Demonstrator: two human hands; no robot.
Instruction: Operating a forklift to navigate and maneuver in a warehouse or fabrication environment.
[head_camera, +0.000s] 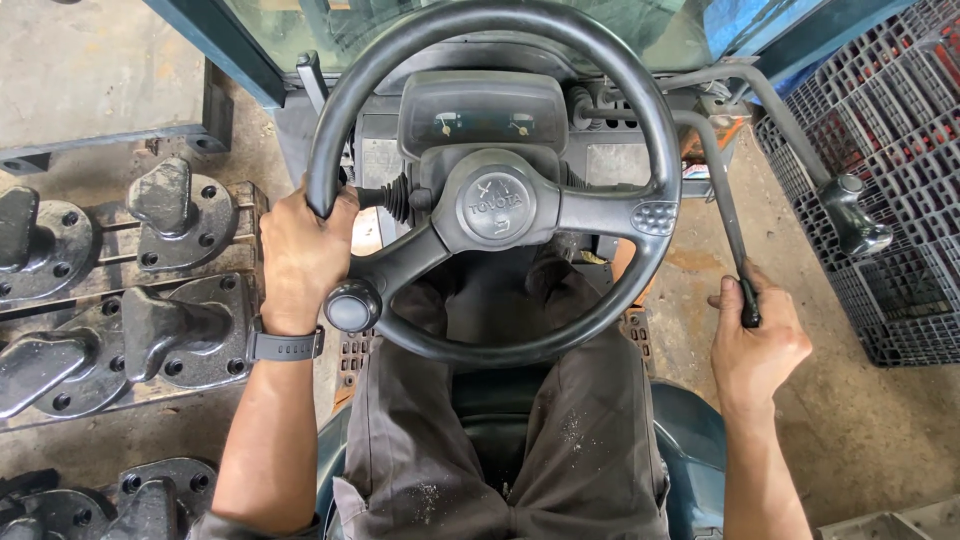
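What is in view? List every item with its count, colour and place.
Black round steering wheel: one, centre.
Black spinner knob on the wheel: one, lower left of the rim.
Thin black control lever: one, right of the wheel.
Black knobbed lever: one, far right.
Dark grey cast metal flanged parts: several, on pallets at left.
Dark plastic lattice crates: stacked, right edge.
Concrete floor: grey-brown, right.
Grey work trousers: one pair, bottom centre.
Black wristwatch: one, left wrist.
Left hand: fingers around the wheel rim.
Right hand: fingers around the thin lever.
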